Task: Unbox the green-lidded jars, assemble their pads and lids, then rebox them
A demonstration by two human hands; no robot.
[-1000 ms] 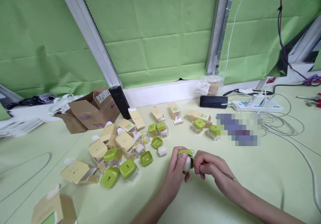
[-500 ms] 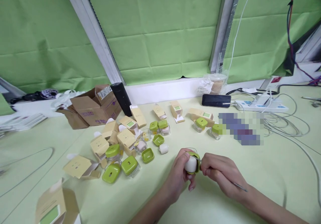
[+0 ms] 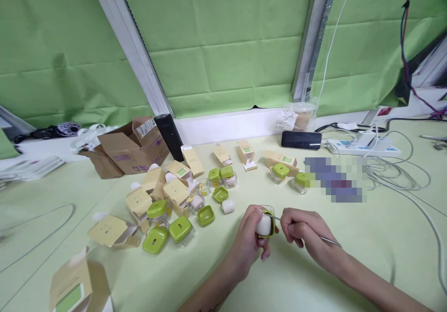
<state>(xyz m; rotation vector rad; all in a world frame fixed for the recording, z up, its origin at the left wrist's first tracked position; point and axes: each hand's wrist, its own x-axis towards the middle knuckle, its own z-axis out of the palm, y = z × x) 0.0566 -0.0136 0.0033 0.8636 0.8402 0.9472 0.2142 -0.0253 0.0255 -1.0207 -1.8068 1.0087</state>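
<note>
My left hand [image 3: 252, 240] is closed around a small green-lidded jar [image 3: 265, 224], its white inner part facing me. My right hand [image 3: 303, 234] pinches a thin metal tool [image 3: 328, 240] whose tip meets the jar's edge. Both hands hover just above the pale green table [image 3: 366, 256], in front of a scatter of similar green-lidded jars [image 3: 180, 230], loose green lids [image 3: 205, 215] and a small white plug [image 3: 228, 206].
Small tan cartons [image 3: 176, 192] lie open among the jars, with a brown cardboard box [image 3: 129, 151] and black cylinder [image 3: 169, 135] behind. A phone [image 3: 301, 139], plastic cup [image 3: 300, 114], power strip [image 3: 363, 148] and cables [image 3: 398, 174] sit at the back right.
The jar has been turned in my left hand, so its white part now faces me. My right hand has shifted slightly, with the tool's tip still at the jar.
</note>
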